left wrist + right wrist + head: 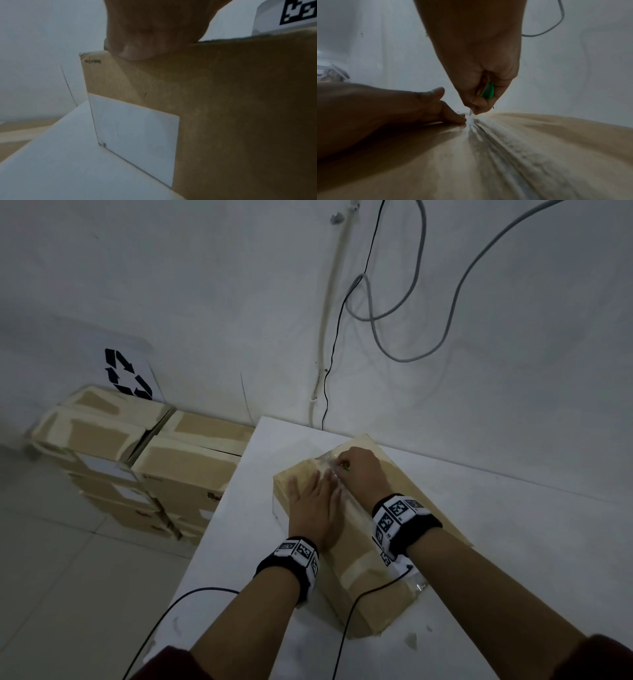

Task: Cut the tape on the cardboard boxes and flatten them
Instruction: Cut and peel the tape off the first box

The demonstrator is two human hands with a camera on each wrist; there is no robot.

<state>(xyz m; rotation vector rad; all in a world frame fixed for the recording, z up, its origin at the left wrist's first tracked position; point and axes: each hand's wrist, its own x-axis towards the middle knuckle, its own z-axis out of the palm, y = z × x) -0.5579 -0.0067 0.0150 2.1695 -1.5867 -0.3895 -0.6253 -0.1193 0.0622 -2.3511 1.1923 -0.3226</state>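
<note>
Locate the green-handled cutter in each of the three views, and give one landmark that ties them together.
Head: the green-handled cutter shows as a speck at the right hand's fingertips, above the far end of the box.
Left wrist: not in it.
Right wrist: just right of centre, handle gripped in the right hand, tip at the tape seam.
Shared landmark: the cardboard box under the left hand.

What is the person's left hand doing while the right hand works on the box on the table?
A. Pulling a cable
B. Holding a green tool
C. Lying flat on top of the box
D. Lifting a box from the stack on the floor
C: the left hand lies with fingers spread flat on the top of the box, beside the taped seam, while the right hand holds the green cutter in its grip.
</note>
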